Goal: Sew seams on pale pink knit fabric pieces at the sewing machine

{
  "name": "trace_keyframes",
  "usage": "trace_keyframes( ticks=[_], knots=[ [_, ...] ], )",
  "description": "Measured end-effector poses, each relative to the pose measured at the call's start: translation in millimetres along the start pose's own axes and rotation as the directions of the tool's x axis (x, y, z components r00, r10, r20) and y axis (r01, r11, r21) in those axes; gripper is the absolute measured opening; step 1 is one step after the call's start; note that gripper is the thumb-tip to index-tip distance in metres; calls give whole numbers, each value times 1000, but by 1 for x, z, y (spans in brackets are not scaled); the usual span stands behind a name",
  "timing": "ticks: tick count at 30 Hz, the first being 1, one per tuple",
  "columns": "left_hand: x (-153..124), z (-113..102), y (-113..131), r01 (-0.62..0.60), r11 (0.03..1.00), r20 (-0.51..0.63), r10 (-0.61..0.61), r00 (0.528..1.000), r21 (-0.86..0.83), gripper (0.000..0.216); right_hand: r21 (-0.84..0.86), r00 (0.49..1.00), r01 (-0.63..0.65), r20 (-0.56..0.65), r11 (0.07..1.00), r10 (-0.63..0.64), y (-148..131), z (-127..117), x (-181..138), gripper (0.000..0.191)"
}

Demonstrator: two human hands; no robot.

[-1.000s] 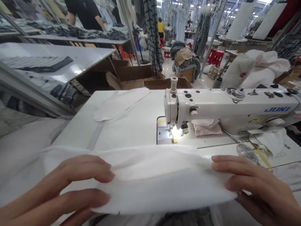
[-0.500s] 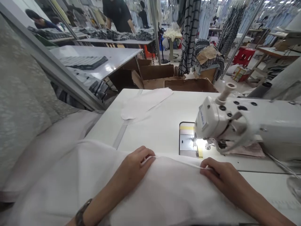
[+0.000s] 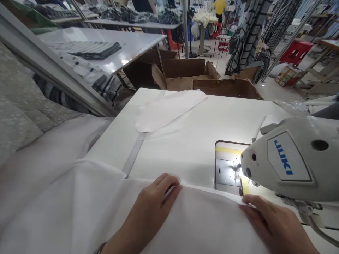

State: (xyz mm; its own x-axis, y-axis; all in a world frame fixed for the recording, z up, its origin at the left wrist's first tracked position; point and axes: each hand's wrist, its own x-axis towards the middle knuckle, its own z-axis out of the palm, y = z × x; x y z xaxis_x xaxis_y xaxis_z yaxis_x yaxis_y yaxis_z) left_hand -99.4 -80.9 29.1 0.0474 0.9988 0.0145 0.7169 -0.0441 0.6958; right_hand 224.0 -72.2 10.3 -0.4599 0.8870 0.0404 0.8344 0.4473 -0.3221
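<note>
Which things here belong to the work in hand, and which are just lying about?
Seemingly in the job:
White cloth, edge pinched by the left hand and right hand
Sewing machine, its light on
Table beneath it

Apparently just lying about:
Pale piece, untouched; it may belong too
Boxes beyond
Striped stack
Red stool

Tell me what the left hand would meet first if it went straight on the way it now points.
The left hand, pinching the white cloth, would likely pass over white tabletop and first meet the metal plate of the sewing machine, though the hand's height is hard to judge.
</note>
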Motion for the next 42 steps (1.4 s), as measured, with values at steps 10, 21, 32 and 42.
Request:
trace_keyframes(
  ticks=[10,21,32,42],
  knots=[
    [1,6,-2,-102,973,-44,114,993,205,19,-30,996,-68,-59,997,67,-7,4,7,19],
    [-12,9,12,-510,647,71,578,813,567,30,-261,972,123,-164,958,-170,-13,-2,11,12],
    [-8,58,38,-572,645,-23,674,739,507,24,-49,994,85,-69,995,-88,26,-41,-21,12],
    [35,101,76,-611,629,-41,712,701,481,23,83,954,-267,-116,960,275,87,-59,-31,24]
  ],
)
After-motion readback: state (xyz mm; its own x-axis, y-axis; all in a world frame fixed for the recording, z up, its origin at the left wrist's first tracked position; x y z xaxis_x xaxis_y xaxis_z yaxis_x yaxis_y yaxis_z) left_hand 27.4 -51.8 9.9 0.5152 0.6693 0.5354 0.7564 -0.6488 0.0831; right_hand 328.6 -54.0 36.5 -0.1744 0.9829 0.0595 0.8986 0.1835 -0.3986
